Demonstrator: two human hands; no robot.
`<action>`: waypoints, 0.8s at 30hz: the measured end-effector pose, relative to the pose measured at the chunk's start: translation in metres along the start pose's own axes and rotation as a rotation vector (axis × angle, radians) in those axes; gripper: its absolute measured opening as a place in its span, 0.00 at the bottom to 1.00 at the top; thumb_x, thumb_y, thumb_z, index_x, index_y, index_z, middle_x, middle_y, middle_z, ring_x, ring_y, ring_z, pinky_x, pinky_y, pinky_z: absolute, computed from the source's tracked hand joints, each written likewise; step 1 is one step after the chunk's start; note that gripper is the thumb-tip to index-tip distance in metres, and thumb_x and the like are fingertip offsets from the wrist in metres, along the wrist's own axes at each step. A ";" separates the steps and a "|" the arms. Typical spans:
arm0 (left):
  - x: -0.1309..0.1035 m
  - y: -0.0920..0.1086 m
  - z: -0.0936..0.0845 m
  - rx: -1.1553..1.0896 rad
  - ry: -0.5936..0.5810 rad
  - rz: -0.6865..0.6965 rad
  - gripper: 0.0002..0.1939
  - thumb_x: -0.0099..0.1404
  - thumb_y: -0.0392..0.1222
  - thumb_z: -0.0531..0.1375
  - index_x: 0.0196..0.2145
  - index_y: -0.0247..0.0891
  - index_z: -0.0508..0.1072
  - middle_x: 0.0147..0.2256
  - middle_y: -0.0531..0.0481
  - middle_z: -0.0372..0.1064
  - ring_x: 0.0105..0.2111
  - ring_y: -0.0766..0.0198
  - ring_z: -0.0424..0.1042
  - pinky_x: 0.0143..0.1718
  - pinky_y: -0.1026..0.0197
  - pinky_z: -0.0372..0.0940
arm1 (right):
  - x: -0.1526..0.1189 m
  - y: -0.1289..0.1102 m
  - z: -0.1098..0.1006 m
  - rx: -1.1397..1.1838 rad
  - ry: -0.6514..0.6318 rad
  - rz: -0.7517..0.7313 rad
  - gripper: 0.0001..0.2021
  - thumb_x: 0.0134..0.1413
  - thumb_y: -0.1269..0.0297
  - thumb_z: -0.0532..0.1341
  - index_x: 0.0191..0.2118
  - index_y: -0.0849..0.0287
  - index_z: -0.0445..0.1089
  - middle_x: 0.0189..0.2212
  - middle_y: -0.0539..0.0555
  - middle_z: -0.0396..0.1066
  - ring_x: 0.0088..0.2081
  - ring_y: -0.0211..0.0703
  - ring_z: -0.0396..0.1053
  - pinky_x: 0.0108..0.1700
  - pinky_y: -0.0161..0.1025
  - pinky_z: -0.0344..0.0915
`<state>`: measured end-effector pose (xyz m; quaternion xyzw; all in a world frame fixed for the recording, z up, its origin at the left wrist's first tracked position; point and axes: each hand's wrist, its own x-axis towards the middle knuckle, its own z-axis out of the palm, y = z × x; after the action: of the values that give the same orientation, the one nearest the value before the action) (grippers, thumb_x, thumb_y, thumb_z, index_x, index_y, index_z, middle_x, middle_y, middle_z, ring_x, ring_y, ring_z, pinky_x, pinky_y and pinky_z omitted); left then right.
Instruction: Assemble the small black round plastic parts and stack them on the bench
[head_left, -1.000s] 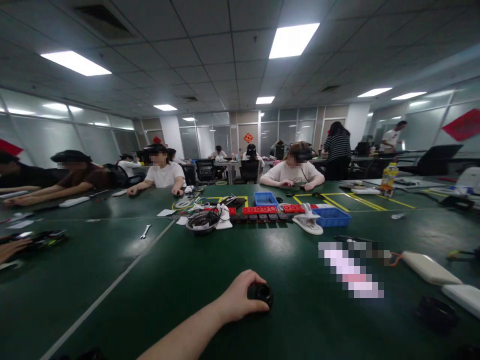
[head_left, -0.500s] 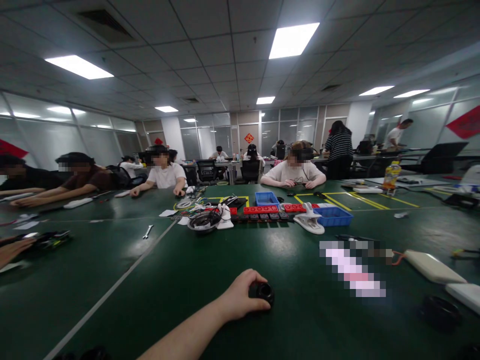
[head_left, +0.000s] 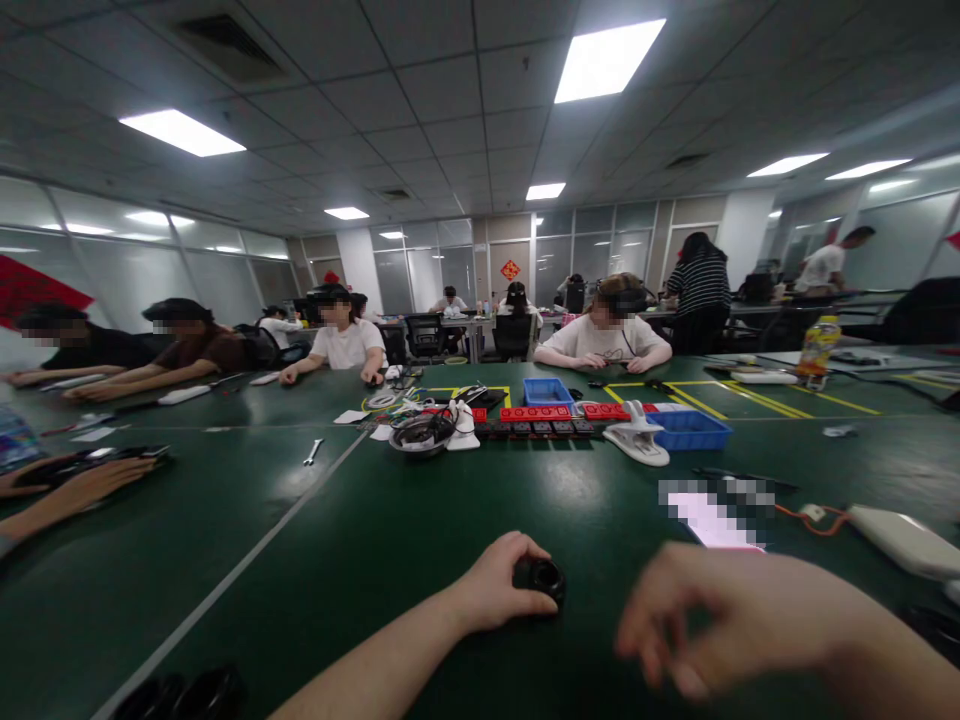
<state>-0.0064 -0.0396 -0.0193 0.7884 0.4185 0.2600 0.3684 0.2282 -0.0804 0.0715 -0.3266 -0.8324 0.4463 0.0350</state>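
Item: black ring-shaped part [head_left: 553,592], opening upward, seemingly resting on the green table [head_left: 375,540], nearer its near edge than its far edge.

Item: left hand [head_left: 504,585], thumb on the near side of the part, fingers curled around the far side, holding it.

Item: right hand [head_left: 697,620], right of the part and apart from it, above the table; blurred, loosely curled, a gap between thumb and fingers, no object visible in it.

Item: further black round parts [head_left: 214,692], toward the near edge, at left.

Item: wrench [head_left: 313,452], lying left of the part, farther from the near edge.

Item: blue tray [head_left: 688,431], toward the far edge.

Handling note: best to press lightly from opposite sides, base flat on the table, fingertips clear of the opening; the smooth-looking surface could slip, so the right hand should approach without knocking it.
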 end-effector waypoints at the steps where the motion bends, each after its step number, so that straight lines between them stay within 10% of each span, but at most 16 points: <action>1: 0.001 0.000 0.000 -0.006 -0.002 0.007 0.22 0.43 0.44 0.64 0.38 0.38 0.66 0.36 0.52 0.59 0.35 0.64 0.60 0.35 0.64 0.56 | 0.016 0.008 -0.009 0.015 0.019 0.049 0.16 0.40 0.54 0.59 0.36 0.57 0.68 0.29 0.52 0.69 0.31 0.39 0.67 0.30 0.33 0.63; 4: 0.003 -0.001 -0.002 -0.024 -0.027 0.025 0.22 0.43 0.43 0.65 0.37 0.38 0.66 0.35 0.52 0.59 0.34 0.65 0.60 0.34 0.65 0.56 | 0.066 0.041 -0.009 0.195 0.152 0.127 0.19 0.39 0.67 0.60 0.42 0.61 0.62 0.31 0.51 0.65 0.27 0.34 0.63 0.25 0.29 0.61; 11: 0.005 -0.004 -0.004 -0.059 -0.046 -0.007 0.21 0.43 0.42 0.64 0.37 0.38 0.66 0.34 0.53 0.60 0.32 0.66 0.60 0.32 0.66 0.56 | 0.098 0.077 0.018 0.513 -0.102 -0.010 0.23 0.34 0.74 0.60 0.43 0.60 0.61 0.30 0.48 0.63 0.27 0.31 0.62 0.27 0.29 0.63; 24: 0.001 0.007 0.009 0.075 0.077 -0.045 0.20 0.44 0.47 0.63 0.34 0.38 0.65 0.33 0.52 0.59 0.34 0.64 0.60 0.33 0.65 0.55 | 0.099 0.077 0.030 -0.042 0.300 0.063 0.21 0.25 0.60 0.68 0.29 0.61 0.60 0.26 0.46 0.59 0.25 0.34 0.59 0.22 0.28 0.55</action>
<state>0.0036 -0.0450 -0.0186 0.7815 0.4594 0.2659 0.3278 0.1795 -0.0155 -0.0289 -0.4164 -0.8162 0.3760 0.1380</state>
